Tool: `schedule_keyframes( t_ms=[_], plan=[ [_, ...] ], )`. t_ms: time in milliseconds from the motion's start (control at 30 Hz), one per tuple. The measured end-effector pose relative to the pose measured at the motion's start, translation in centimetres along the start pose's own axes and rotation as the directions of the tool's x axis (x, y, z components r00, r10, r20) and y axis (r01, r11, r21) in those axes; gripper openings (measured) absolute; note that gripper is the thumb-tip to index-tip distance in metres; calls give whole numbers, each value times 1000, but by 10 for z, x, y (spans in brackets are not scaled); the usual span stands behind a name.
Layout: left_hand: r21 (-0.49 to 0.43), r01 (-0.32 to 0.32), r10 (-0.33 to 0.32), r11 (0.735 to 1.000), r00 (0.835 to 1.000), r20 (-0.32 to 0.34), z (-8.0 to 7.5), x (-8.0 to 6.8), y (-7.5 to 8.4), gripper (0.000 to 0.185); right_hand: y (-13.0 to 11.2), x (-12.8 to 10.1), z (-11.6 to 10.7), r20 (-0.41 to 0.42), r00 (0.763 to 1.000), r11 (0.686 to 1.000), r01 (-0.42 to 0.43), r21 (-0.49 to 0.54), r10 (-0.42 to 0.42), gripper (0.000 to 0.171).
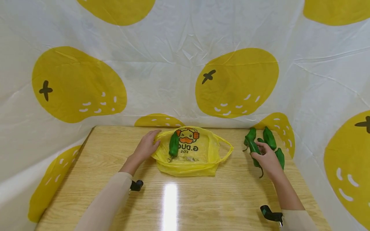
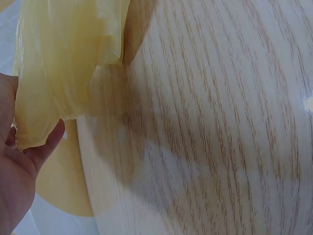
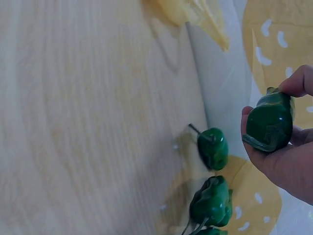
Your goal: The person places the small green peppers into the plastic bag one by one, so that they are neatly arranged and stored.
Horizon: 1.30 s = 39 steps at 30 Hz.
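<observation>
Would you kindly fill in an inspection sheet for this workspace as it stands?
Surface: light wooden table, glare patch near the front.
Job's things: yellow plastic bag with duck print lying flat, one green pepper on it; loose green peppers at the right.
Clutter: nothing seen.
Hands: left hand pinches the bag's left edge; right hand grips a dark green pepper.
Cables: nothing seen; black wrist mounts only.
Surroundings: white sheet with yellow fruit print on three sides.
</observation>
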<state>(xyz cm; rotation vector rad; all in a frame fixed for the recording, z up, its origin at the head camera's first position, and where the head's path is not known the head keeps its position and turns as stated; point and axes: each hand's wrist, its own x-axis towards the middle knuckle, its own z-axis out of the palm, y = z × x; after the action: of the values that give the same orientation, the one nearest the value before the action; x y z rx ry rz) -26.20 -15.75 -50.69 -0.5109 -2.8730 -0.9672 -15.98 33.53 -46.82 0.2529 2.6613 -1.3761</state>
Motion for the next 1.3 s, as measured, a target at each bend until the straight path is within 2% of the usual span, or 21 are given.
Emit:
schedule_keyframes(
  t_ms=[267,400,633,800,1067,1300],
  plan=[
    [2,3,-3,1000,1000,8,-1,0,0,53,-17,7,3,27,999,999,34,35,-35,79],
    [-4,8,-8,1000,1000,6,-1,0,0,52,-26,13,8,60,996,995,63,82,-68,73],
    [-7,-3,3,1000,1000,2,-1,0,0,52,-39,20,17,79,984,974,146,176,-162,62],
    [-3,-5,5,1000,1000,5,-1,1,0,52,-46,26,24,82,978,956,169,238,-193,58],
    [-12,-1,1,1000,1000,10,-1,1,1,53,-57,31,29,106,974,969,178,169,-198,62],
    [-12,-8,8,1000,1000,0,-1,1,0,51,-74,40,37,137,961,965,221,140,-240,61]
  ],
)
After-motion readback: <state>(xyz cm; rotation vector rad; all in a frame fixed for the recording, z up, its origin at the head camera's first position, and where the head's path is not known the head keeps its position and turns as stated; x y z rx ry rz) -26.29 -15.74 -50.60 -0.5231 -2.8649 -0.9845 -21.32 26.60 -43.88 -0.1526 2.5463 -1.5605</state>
